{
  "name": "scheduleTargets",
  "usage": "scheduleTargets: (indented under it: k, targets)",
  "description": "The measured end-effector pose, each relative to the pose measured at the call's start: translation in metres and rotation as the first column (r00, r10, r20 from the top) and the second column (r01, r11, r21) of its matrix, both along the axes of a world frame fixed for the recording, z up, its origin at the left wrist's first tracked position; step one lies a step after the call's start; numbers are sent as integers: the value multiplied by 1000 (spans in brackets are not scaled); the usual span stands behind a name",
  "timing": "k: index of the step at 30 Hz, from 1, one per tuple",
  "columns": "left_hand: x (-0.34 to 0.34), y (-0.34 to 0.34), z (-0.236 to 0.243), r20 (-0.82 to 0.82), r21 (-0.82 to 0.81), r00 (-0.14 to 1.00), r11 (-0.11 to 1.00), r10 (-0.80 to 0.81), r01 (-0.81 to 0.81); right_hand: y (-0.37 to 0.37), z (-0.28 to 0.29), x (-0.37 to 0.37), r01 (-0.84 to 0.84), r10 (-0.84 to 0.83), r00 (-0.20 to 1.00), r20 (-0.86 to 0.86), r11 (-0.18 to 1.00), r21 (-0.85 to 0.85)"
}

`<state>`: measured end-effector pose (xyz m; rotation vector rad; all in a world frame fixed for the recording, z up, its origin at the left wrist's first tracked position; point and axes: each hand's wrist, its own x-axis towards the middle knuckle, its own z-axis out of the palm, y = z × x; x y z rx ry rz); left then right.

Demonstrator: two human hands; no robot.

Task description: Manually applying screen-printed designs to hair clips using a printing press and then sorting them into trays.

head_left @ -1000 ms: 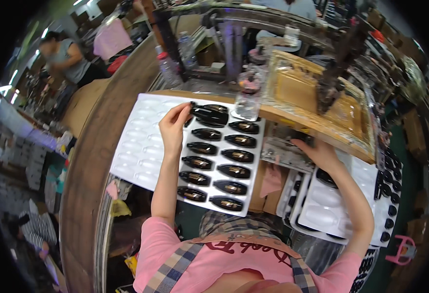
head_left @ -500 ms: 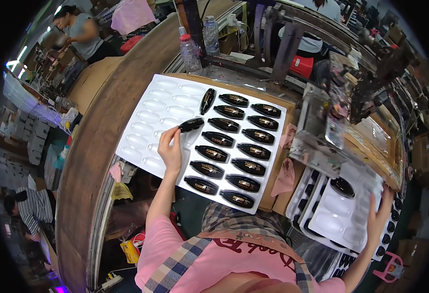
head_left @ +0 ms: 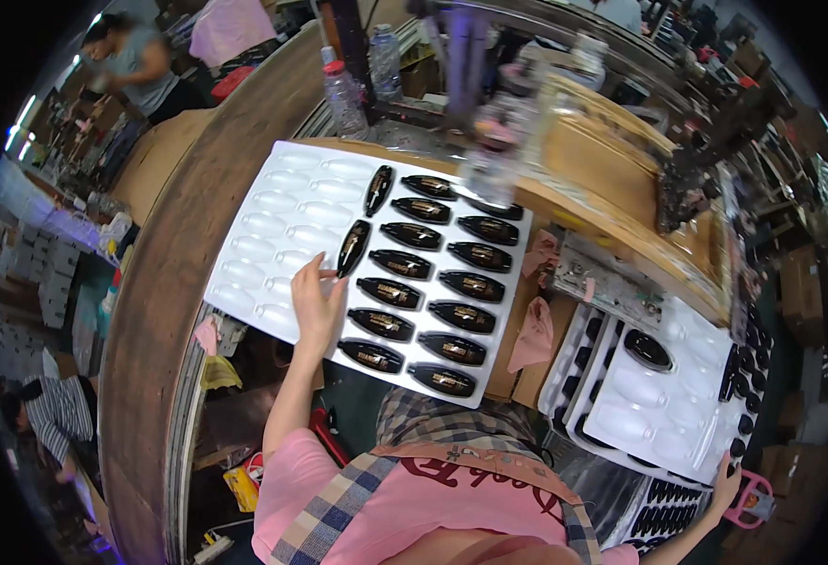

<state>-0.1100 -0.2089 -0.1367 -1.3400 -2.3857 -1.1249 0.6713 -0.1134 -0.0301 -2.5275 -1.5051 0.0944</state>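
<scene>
Here's the left hand (head_left: 314, 294) over the big white moulded-plastic tray (head_left: 277, 244), fingers parted, tips right by the lower end of a glossy black tapered piece with gold marking (head_left: 353, 248); whether they touch it, I can't tell. That piece lies lengthwise on the tray, just below a second glossy black piece (head_left: 378, 190) set the same way.

To their right, the tray's two filled columns: seven black pieces in the nearer column (head_left: 401, 265), seven more in the farther column (head_left: 470, 287), all set crosswise. On the left side, bottle-shaped hollows show plain white.

Over to the right, a smaller white plastic tray (head_left: 626, 427) carries a single black oval piece (head_left: 648, 349) near its upper end, among pale hollows. Black pieces show in the white trays beneath it (head_left: 578, 403) too. The right hand (head_left: 726, 486) is down at the lower right corner of that stack, too small to tell whether its fingers grip anything.

Behind the big tray stands a clear plastic bottle with a red cap (head_left: 343, 102); a pink cloth (head_left: 532, 339) hangs between the two work areas.
</scene>
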Motion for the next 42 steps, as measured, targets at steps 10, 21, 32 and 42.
scheduleTargets:
  k: [10, 21, 32, 42]
  targets:
    - [60, 90, 81, -25, 237, 885, 858, -464, 457, -14, -8, 36, -120, 89, 988, 124, 955, 271]
    - [132, 265, 94, -292, 9, 589, 613, -754, 790, 70, 40, -285, -536, 765, 523, -375, 637, 553]
    - [60, 183, 117, 543, 557, 392, 668, -742, 494, 119, 21, -421, -855, 951, 304, -61, 300, 422]
    - [19, -42, 32, 376, 474, 923, 873, -81, -116, 77, 39, -324, -750, 814, 569, -111, 570, 336]
